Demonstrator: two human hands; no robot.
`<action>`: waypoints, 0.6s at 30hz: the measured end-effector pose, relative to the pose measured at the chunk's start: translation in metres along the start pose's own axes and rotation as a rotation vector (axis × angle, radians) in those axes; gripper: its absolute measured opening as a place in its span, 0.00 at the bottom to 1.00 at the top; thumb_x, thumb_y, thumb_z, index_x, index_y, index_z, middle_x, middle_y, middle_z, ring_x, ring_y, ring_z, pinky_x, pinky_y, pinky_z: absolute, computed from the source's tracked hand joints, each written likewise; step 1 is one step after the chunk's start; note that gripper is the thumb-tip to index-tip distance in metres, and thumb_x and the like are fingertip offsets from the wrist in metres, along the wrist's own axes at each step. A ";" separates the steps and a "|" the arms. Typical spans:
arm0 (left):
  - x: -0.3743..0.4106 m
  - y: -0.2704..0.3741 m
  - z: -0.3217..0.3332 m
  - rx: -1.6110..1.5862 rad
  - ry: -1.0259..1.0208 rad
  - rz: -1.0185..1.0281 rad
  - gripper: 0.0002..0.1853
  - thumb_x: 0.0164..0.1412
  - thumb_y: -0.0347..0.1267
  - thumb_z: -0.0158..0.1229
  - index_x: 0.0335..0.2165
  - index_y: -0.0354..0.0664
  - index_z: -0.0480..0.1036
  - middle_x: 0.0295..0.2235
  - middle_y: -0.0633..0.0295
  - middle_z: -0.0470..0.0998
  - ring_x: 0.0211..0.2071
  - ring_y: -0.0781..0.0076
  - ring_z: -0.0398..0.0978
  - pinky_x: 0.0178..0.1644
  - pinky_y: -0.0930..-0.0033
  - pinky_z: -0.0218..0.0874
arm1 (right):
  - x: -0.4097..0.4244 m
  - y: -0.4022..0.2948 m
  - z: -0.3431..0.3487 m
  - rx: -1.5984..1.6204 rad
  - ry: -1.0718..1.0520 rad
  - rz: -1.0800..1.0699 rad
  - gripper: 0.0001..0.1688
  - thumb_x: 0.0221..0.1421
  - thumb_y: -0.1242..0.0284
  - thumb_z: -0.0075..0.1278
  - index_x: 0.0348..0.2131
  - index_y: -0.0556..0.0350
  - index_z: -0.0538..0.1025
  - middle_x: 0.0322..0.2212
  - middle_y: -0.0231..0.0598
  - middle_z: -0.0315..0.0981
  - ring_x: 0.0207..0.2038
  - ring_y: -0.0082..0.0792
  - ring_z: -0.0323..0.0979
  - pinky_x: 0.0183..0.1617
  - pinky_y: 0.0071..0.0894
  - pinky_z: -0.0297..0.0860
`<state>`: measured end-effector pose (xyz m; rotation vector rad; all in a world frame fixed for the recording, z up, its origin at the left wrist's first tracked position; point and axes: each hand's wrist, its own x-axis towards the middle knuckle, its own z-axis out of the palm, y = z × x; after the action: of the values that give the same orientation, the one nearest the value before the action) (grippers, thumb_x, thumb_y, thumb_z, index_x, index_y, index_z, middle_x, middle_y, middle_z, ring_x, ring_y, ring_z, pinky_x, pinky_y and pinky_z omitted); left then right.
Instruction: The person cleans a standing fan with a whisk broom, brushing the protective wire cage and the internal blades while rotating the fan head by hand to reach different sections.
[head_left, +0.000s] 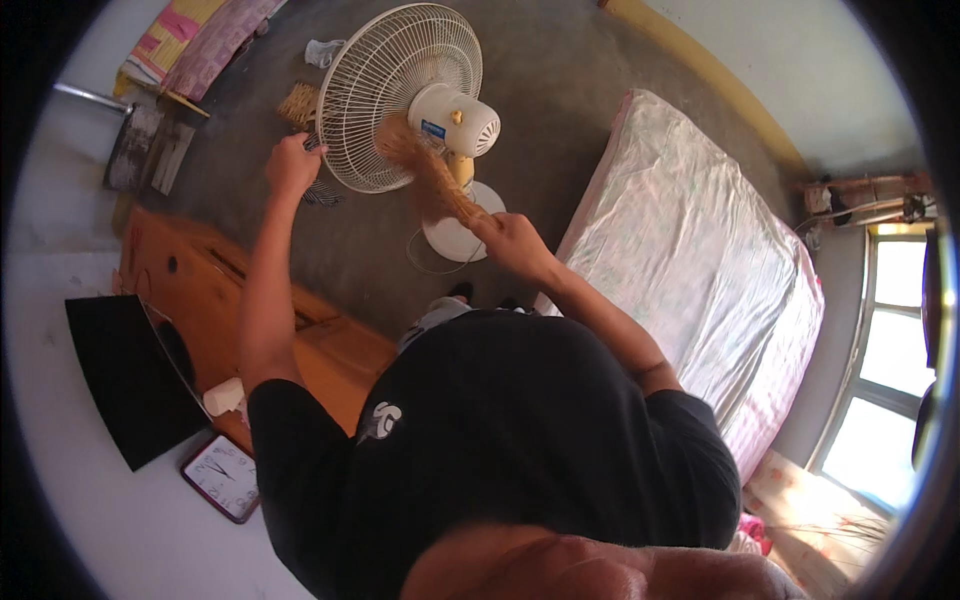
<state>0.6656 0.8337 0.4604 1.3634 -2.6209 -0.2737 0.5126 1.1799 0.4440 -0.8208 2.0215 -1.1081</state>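
Note:
A white pedestal fan stands before me, its round wire guard (360, 97) turned to the left and its motor housing (454, 120) facing me on the right. My left hand (295, 166) grips the guard's lower left rim. In my right hand (517, 246) is the handle end of a straw hand broom (442, 180). The broom's blurred bristles lie over the back of the guard, beside the motor housing; whether they touch the wires I cannot tell. Below is the fan's round white base (457, 236) on the floor, with a thin cord beside it.
A bed with a pale, wrinkled cover (660, 247) stands at right, near a bright window (889, 360). On the left are an orange wooden cabinet (330, 352), a black screen-like panel (135, 375) and a clock (221, 476). A woven straw object (300, 103) lies behind the fan.

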 end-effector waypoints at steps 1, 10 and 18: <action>0.003 -0.003 0.002 0.008 0.038 0.007 0.26 0.52 0.43 0.65 0.47 0.40 0.75 0.42 0.48 0.78 0.43 0.51 0.76 0.44 0.53 0.68 | -0.011 -0.004 -0.001 0.069 0.103 -0.123 0.18 0.60 0.66 0.52 0.39 0.67 0.72 0.22 0.52 0.72 0.26 0.34 0.73 0.29 0.32 0.67; 0.006 0.001 -0.005 -0.066 0.029 0.029 0.22 0.49 0.42 0.67 0.41 0.41 0.78 0.35 0.49 0.80 0.38 0.48 0.77 0.40 0.53 0.67 | 0.017 -0.055 -0.005 0.756 -0.259 0.402 0.27 0.62 0.51 0.46 0.31 0.60 0.70 0.17 0.27 0.62 0.16 0.20 0.61 0.18 0.22 0.57; 0.014 -0.002 -0.010 -0.152 -0.155 -0.012 0.18 0.51 0.42 0.66 0.39 0.44 0.79 0.31 0.51 0.80 0.35 0.48 0.77 0.35 0.54 0.67 | 0.058 -0.032 -0.025 -0.078 0.818 -0.652 0.24 0.67 0.56 0.39 0.31 0.58 0.71 0.15 0.28 0.64 0.15 0.22 0.61 0.18 0.21 0.56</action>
<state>0.6610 0.8201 0.4704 1.3576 -2.6509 -0.5898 0.4662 1.1314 0.4668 -1.2601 2.5236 -1.9848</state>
